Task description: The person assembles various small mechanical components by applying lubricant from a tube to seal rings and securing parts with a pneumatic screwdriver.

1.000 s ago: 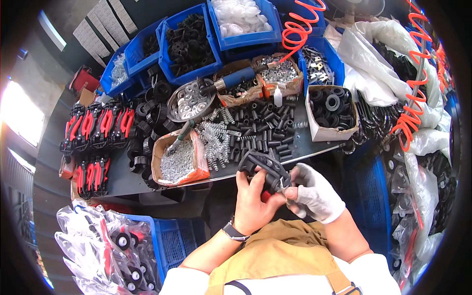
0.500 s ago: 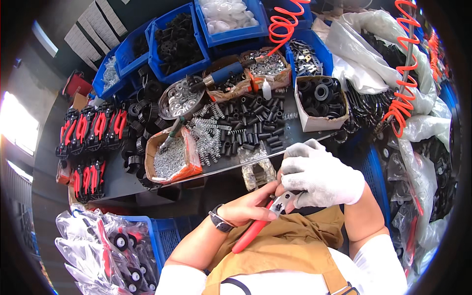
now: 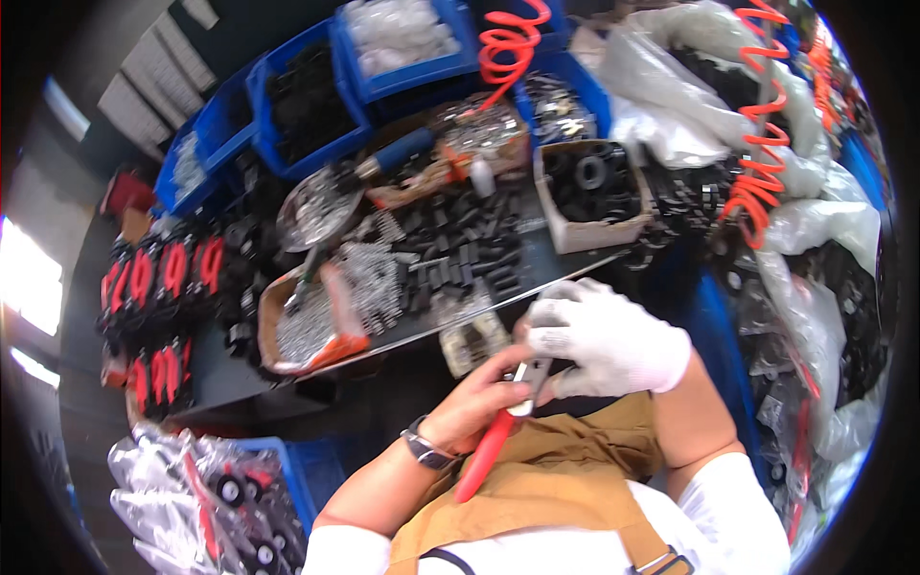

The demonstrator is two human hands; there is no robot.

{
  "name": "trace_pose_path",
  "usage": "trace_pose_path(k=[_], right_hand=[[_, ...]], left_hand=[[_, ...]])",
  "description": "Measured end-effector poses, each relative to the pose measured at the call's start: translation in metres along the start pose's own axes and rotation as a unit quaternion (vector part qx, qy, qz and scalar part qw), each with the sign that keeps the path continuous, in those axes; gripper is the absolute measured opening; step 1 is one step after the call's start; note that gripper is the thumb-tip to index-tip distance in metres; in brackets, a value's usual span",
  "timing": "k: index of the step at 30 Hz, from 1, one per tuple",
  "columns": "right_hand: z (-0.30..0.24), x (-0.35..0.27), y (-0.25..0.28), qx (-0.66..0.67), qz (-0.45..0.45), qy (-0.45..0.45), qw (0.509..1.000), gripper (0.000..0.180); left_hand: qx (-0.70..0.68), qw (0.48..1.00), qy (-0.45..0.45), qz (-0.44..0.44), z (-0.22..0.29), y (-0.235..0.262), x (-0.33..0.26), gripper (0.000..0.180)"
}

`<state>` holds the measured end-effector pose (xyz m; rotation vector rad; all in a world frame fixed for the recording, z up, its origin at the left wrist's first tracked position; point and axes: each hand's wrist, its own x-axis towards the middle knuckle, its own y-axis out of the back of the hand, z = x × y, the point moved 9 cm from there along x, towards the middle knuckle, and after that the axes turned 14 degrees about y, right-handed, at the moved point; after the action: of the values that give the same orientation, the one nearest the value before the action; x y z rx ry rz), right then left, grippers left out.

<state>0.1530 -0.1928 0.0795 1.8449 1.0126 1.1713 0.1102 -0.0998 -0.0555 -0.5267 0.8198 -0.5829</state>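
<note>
A person in a tan apron works close to the chest, seen from above. The bare left hand, a watch on its wrist, is closed around a pair of red-handled pliers; one red handle slants down toward the apron and the metal head points up toward the other hand. The right hand, in a white knit glove, curls over that metal head, its fingers folded down so the jaws of the tool are hidden; whether it pinches a small part there I cannot tell. A second ago both hands were out at the bench edge around a dark object; now they have drawn back to the body and the pliers are in hand, which suggests the work has moved from picking up to fitting or squeezing. Just beyond the hands runs the dark workbench. On it lie a scatter of short black sleeves, an orange tray of small silver springs, a cardboard box of black rings and a round metal dish. Farther off stand blue bins, an orange coiled hose, and, at the left, rows of finished red-handled tools.
</note>
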Motion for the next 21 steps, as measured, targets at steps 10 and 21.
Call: trace_pose_path(k=[10,21], right_hand=[[0.103,-0.189,0.084,-0.421,0.247,-0.406,0.773,0.023],[0.077,-0.178,0.098,-0.191,0.018,-0.426,0.884,0.036]], left_hand=[[-0.107,0.980,-0.155,-0.070,0.031,0.023,-0.012,0.059],[-0.115,0.972,-0.205,-0.014,0.009,0.032,-0.043,0.067]])
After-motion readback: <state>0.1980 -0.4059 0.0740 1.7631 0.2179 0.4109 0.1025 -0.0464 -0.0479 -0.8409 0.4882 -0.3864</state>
